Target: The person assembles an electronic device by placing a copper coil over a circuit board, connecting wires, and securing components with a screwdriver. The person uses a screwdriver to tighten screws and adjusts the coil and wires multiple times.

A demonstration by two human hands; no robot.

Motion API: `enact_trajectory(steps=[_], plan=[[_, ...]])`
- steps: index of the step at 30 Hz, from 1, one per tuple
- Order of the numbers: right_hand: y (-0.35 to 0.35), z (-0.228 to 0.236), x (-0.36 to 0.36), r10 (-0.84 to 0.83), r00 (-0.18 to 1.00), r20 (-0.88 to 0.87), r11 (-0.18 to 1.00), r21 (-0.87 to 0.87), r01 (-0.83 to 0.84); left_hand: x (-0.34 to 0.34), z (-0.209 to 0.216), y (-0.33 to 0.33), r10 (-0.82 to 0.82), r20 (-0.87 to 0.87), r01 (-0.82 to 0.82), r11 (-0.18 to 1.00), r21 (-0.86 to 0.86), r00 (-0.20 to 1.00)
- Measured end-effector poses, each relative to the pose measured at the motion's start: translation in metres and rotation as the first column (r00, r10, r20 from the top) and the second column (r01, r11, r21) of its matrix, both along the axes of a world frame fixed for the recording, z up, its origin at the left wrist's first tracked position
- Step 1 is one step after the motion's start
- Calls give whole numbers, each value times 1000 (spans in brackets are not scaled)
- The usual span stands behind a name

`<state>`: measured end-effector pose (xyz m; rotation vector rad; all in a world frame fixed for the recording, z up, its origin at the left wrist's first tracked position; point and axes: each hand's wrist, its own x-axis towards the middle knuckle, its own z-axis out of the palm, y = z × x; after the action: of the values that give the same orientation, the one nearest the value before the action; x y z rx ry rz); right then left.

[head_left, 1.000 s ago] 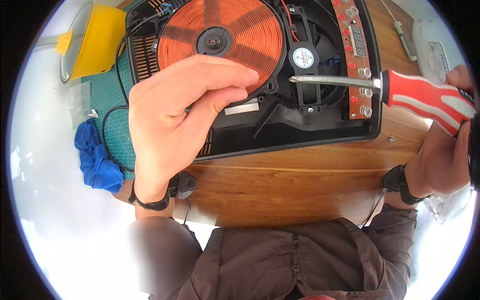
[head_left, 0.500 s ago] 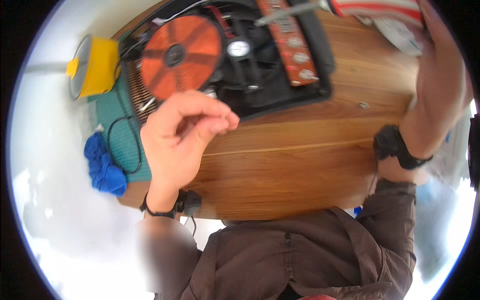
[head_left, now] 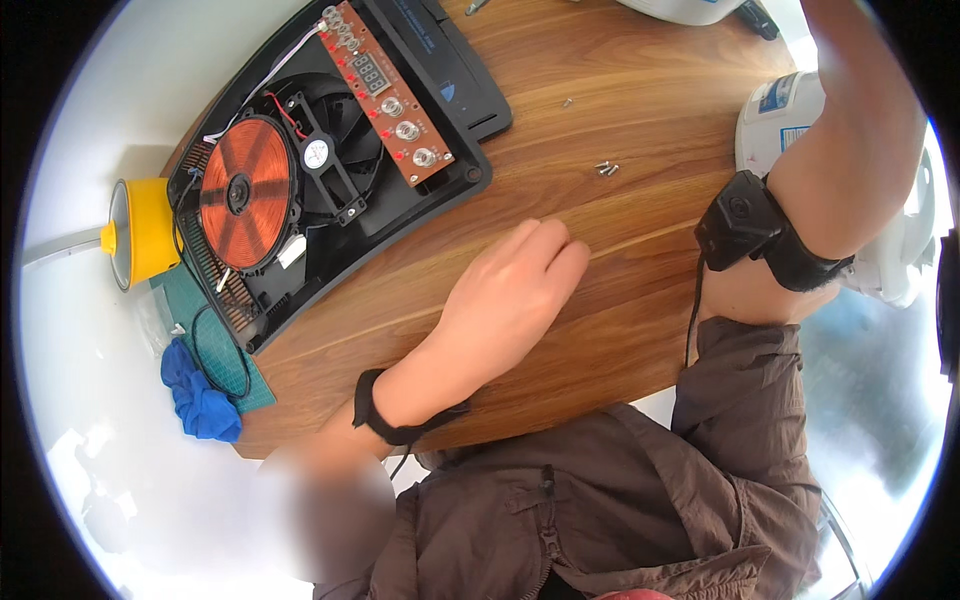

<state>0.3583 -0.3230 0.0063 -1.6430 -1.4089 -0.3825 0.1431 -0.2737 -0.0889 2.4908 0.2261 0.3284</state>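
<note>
My left hand point(head_left: 515, 285) hovers over or rests on the wooden table point(head_left: 640, 230), back up and fingers curled under. Its fingertips are hidden, so what they pinch, if anything, does not show. Beyond it lie several small screws point(head_left: 607, 168), with a single one point(head_left: 567, 102) farther off. Left of the hand sits the opened black housing point(head_left: 330, 265) of an induction cooker. Inside are a round copper coil point(head_left: 245, 195), a fan point(head_left: 317, 152) and a reddish circuit board point(head_left: 390, 95). My right forearm point(head_left: 865, 160) runs out past the upper edge; the right hand is out of view.
A white container point(head_left: 760, 135) stands beside my right forearm, and another white tub point(head_left: 690, 8) is at the far edge. On the left are a yellow canister point(head_left: 150, 230), a green mat point(head_left: 258, 390), a black cable point(head_left: 200, 350) and a blue cloth point(head_left: 200, 400).
My left hand has moved right, away from the cooker, and turned back up from a pinch. My right hand, with its red-and-white-handled screwdriver, has left the view. The view has shifted right.
</note>
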Motion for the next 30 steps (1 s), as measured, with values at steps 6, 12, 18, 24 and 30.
enact_trajectory(steps=[6,12,18,24,30], plan=[[-5,0,11,-27,999,21,1000,3,27,37,-3,10,160,-49,-153,982,111,986],[-7,1,19,-56,998,31,998,9,55,58,-10,19,215,34,-217,953,210,976],[-7,2,22,-73,997,32,997,10,72,71,-8,17,246,-2,-236,936,262,969],[-6,0,24,-92,995,31,996,13,91,57,-7,17,267,-18,-258,945,200,964],[-2,-1,19,-93,996,12,995,22,92,37,2,10,193,-124,-167,966,197,973]])
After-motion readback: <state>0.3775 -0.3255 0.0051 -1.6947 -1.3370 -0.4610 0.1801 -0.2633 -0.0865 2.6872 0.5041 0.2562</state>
